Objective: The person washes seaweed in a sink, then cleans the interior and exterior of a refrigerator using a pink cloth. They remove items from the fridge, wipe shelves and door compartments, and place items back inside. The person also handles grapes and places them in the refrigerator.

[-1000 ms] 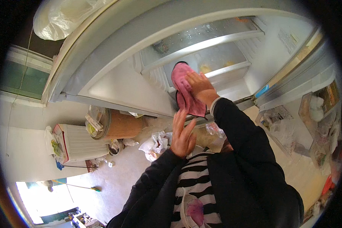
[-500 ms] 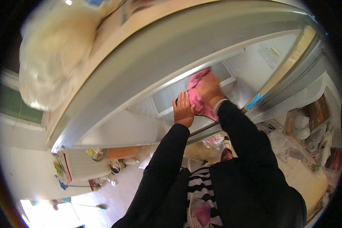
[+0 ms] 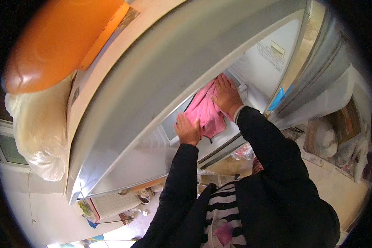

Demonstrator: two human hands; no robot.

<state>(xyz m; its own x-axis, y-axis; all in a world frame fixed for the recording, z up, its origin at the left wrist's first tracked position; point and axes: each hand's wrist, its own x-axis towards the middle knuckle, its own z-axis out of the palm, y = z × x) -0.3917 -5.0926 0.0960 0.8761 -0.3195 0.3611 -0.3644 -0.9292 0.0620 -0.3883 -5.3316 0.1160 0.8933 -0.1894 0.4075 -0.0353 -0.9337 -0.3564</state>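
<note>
A pink cloth (image 3: pixel 208 109) with a dark edging lies spread over the shelf inside an open refrigerator (image 3: pixel 260 70). My right hand (image 3: pixel 228 97) rests on the cloth's upper right part, its fingers stretched out and the thumb apart. At the lower left edge, my left hand (image 3: pixel 187 130) has bent fingers, with the cloth's edge between them and the thumb; the fingertips are partly hidden. The cloth covers part of a grey shelf panel (image 3: pixel 169 126) with a white rim. One corner of the cloth hangs toward the refrigerator's front edge.
The open refrigerator door (image 3: pixel 330 95) stands at the right, with bags and boxes beside it. An orange container (image 3: pixel 62 41) and a filled plastic bag (image 3: pixel 39 128) are on top at the upper left. A blue piece (image 3: pixel 278 99) sits at the door side.
The cloth was bunched under my right hand and is now spread out between both hands. My left hand has moved down and left onto its edge. The view has tilted, bringing in the orange container.
</note>
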